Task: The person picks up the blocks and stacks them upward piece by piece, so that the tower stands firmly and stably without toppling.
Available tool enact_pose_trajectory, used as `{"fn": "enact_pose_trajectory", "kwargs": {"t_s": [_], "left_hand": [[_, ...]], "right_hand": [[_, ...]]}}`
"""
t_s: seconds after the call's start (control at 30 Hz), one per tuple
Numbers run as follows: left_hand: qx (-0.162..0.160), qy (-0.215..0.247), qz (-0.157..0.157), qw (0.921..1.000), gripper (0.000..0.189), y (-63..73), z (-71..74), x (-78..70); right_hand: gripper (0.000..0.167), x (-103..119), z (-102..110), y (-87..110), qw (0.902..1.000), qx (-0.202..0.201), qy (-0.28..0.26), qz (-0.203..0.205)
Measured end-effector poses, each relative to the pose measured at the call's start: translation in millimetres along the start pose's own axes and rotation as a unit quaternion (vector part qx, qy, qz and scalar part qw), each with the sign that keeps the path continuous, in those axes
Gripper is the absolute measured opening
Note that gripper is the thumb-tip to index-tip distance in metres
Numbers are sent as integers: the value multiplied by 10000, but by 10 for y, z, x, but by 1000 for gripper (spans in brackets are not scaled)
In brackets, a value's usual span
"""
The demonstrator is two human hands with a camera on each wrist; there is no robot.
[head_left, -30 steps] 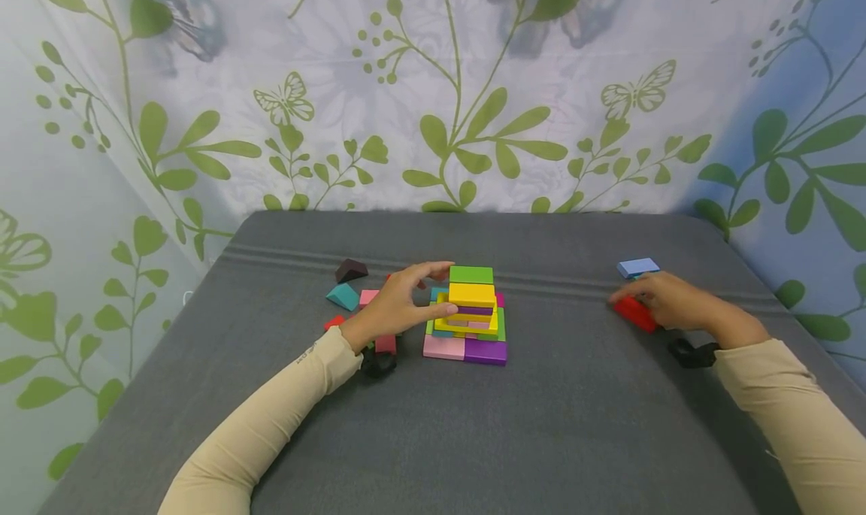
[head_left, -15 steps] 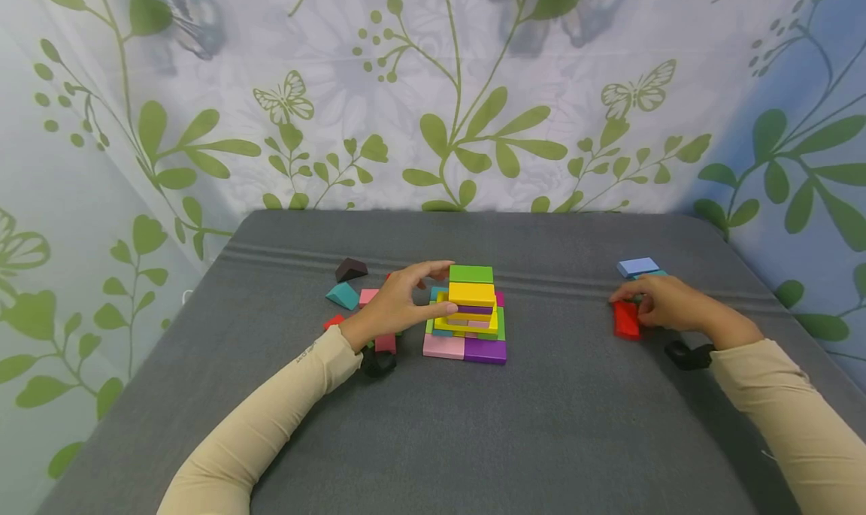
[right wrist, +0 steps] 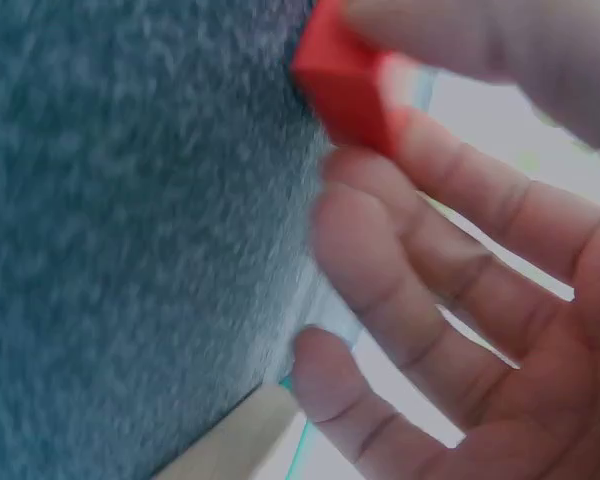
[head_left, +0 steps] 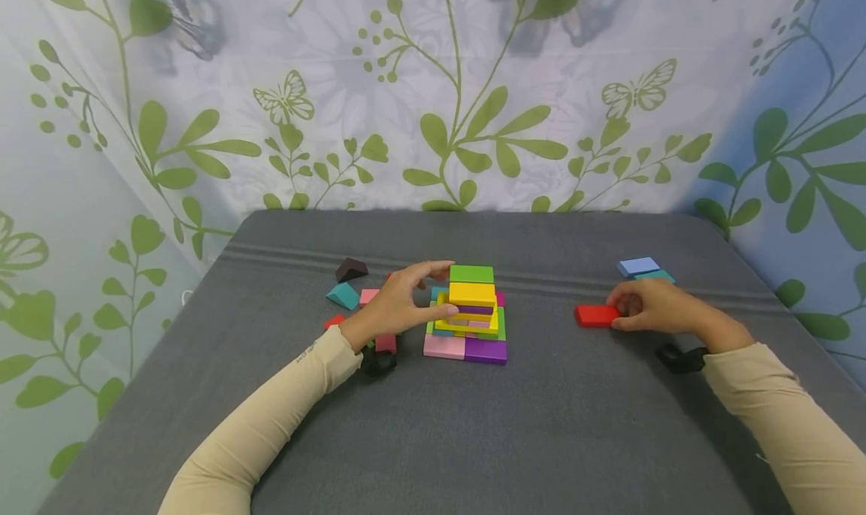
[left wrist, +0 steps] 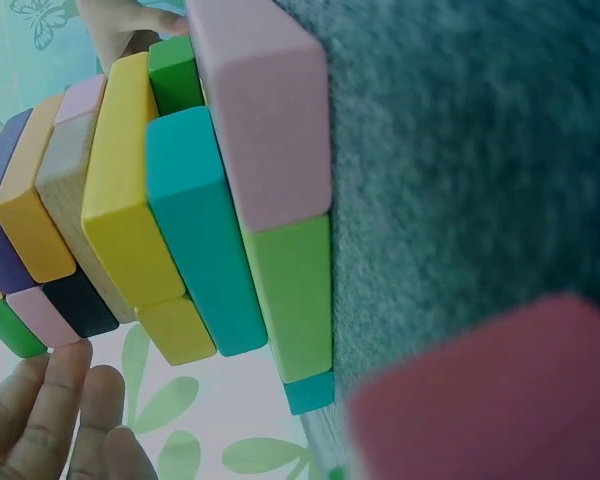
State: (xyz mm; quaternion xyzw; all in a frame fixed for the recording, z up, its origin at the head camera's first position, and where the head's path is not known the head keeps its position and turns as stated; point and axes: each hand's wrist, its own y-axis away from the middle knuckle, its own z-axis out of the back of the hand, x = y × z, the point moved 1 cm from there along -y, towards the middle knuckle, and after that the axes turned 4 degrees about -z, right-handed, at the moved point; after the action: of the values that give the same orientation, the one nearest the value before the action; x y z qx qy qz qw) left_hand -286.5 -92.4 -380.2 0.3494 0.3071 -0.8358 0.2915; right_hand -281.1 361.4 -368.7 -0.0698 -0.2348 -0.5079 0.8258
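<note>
A stepped tower of coloured wooden blocks stands mid-table, a green block on top of a yellow one. My left hand is at its left side, thumb by the near face and fingers reaching round behind. In the left wrist view, fingertips meet the tower's upper blocks, fingers fairly straight. My right hand pinches the right end of a red block between thumb and fingers, close over the table. The right wrist view shows the same red block at the thumb and index finger, other fingers loosely bent.
Left of the tower lie loose blocks: a dark brown one, a teal wedge, and pink and red ones partly hidden by the left arm. A light blue block and a teal block lie behind the right hand.
My right hand has turned the red block from slanting to lying crosswise and brought it leftward toward the tower. The left hand and tower have stayed put.
</note>
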Motion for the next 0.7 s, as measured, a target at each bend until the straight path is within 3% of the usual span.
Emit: {"fn": "enact_pose_trajectory", "kwargs": {"t_s": [0.23, 0.37, 0.5, 0.7], "left_hand": [[24, 74, 105, 9999, 104, -3, -14, -23], [63, 119, 217, 9997, 95, -8, -22, -33], [94, 121, 269, 9995, 82, -13, -25, -36], [113, 168, 322, 9993, 77, -5, -23, -41]], "right_hand": [[18, 274, 15, -64, 9967, -689, -405, 149], [18, 521, 32, -142, 9903, -1131, -747, 316], [19, 743, 2, -251, 9780, -1630, -1058, 757], [24, 1041, -46, -423, 9656, -1918, -1391, 1075]]}}
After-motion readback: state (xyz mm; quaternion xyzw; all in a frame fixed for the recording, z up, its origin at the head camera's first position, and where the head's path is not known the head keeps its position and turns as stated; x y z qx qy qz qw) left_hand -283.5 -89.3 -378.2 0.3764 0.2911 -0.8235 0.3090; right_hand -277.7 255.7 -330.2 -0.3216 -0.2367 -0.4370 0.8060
